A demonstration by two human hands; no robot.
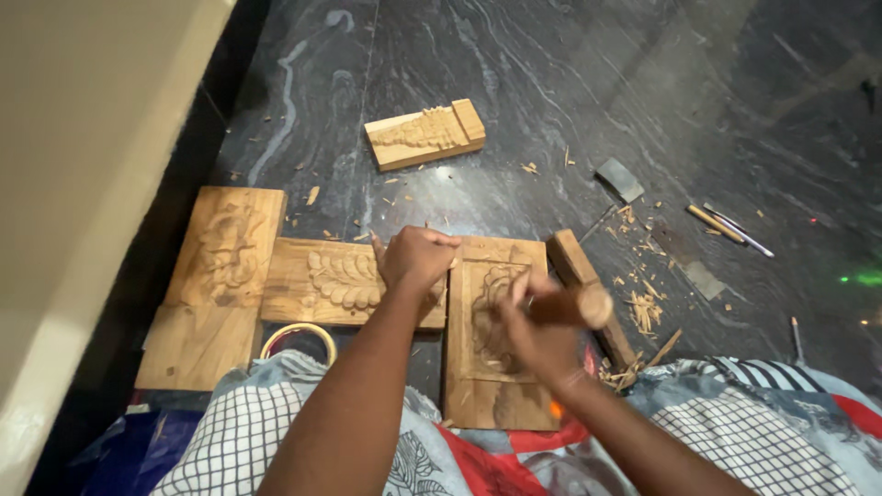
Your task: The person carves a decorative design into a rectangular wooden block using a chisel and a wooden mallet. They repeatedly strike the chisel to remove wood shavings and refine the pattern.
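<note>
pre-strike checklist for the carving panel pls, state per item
1. Left hand closed in a grip on top of the carved panel: ok; any tool inside it is hidden.
2. Right hand grips wooden mallet, raised over panel: ok.
3. Panel flat on dark stone floor: ok.
4. Panel braced by wooden strip along its right edge: cannot tell if touching.
5. Neighbouring leaf-carved panel under left forearm, not shifted onto work: ok.
6. Chips litter floor at right, none seen on carving face: ok.
</note>
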